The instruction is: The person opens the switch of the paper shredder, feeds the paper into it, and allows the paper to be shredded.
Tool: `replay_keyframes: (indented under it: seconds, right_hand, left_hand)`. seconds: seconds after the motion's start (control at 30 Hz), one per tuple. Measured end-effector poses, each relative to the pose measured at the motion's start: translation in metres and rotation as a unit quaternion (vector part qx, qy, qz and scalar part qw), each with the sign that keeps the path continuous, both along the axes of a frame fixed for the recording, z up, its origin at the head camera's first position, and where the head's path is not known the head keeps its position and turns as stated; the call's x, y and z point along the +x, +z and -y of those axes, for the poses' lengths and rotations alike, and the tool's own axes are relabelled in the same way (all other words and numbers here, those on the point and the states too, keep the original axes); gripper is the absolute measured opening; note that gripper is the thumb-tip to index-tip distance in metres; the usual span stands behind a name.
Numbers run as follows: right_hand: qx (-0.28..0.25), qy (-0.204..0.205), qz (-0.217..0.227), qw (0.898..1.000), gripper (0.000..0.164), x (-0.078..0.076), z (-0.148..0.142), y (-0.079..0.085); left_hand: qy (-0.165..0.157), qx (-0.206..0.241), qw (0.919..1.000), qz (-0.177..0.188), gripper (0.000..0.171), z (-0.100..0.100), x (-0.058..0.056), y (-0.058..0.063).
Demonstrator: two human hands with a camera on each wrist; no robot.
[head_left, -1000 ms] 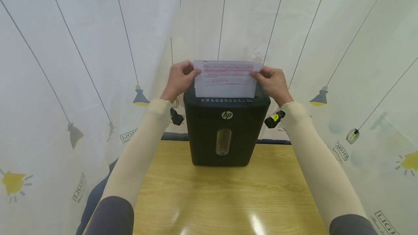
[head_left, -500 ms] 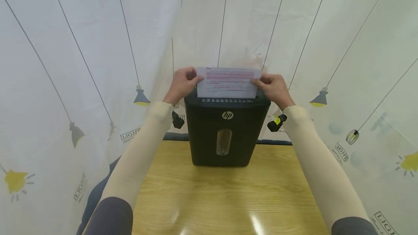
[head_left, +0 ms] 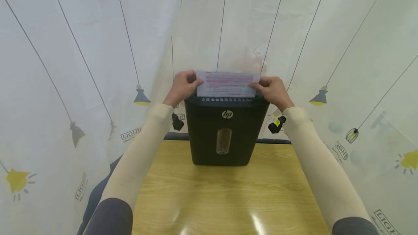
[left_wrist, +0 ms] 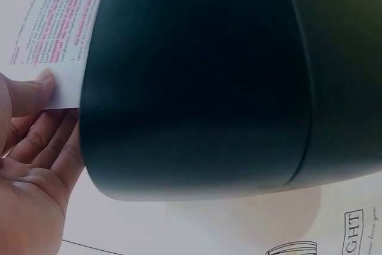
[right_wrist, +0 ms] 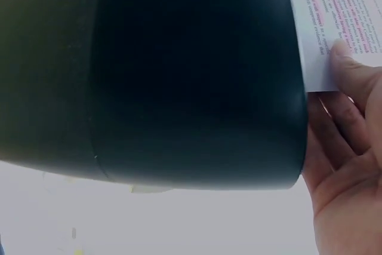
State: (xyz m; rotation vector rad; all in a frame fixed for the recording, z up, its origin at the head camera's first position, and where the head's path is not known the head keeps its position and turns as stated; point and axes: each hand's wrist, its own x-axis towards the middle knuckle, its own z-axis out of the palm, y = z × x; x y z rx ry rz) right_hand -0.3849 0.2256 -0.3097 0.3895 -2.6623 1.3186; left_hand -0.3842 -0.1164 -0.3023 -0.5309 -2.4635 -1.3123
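Note:
A printed sheet of paper with pink-highlighted lines stands upright in the top of a black HP paper shredder. Its lower part is hidden inside the machine. My left hand pinches the sheet's left edge between thumb and fingers, just above the shredder's top. On the opposite edge, my right hand pinches the paper the same way. The left wrist view shows the thumb on the printed face of the paper, fingers behind it. In the right wrist view the thumb likewise presses the paper beside the shredder's dark side.
The shredder stands at the back of a wooden table. Behind and around it hangs a pale curtain printed with lamps. A small black wrist camera sits under the left cuff, another camera under the right.
The paper has sunk lower into the shredder, so less of it shows. Both hands have moved down with it, still pinching its edges.

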Motion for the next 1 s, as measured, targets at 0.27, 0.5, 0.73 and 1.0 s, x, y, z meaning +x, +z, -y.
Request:
replay_keyframes:
  seconds: [0.27, 0.5, 0.73, 1.0]
  right_hand:
    - [0.048, -0.005, -0.019, 0.999, 0.046, 0.002, 0.0, -0.005]
    - [0.064, 0.005, -0.026, 0.998, 0.043, 0.009, 0.0, -0.001]
    - [0.083, 0.026, -0.038, 0.996, 0.048, 0.016, -0.001, -0.001]
    - [0.105, 0.053, -0.02, 0.993, 0.057, 0.025, 0.0, -0.002]
  left_hand:
    - [0.002, -0.029, 0.9993, 0.026, 0.017, 0.003, 0.003, -0.006]
    - [0.007, -0.027, 0.999, 0.035, 0.026, 0.003, 0.008, -0.004]
    - [0.003, -0.052, 0.9977, 0.043, 0.034, 0.004, 0.013, -0.002]
    - [-0.009, -0.07, 0.9964, 0.047, 0.051, 0.006, 0.017, -0.004]
